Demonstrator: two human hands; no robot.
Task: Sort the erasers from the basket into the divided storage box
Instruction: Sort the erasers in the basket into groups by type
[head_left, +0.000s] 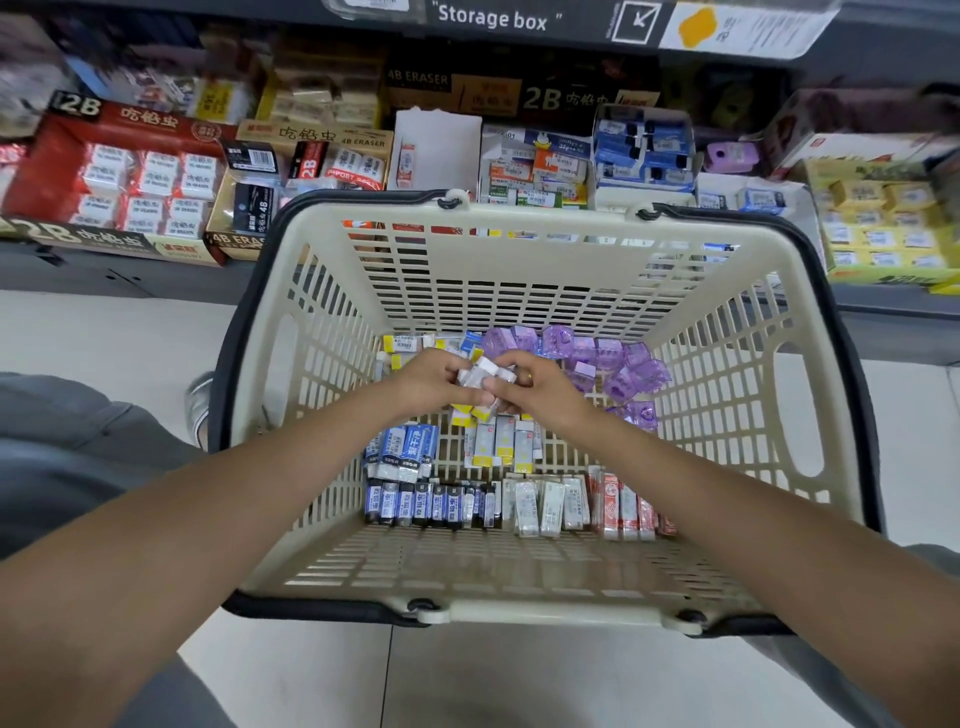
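A beige plastic basket (519, 244) with dark handles stands on the floor below me. Its bottom holds rows of erasers: blue-sleeved ones (402, 449), dark blue ones (415, 504), white ones (545, 506), red ones (621, 506), yellow-white ones (498, 444) and a heap of purple ones (592, 353). Both hands reach into the basket and meet over its middle. My left hand (434, 382) and my right hand (540, 387) together grip a small bunch of white erasers (485, 376). The divided storage box (540, 166) sits on the shelf behind the basket.
Along the low shelf lie red 2B eraser cartons (119, 171) at left, 4B eraser boxes (311, 150), a blue-eraser box (644, 150) and a yellow carton (883, 223) at right. A "Storage box" label (493, 21) hangs above. Pale floor tiles surround the basket.
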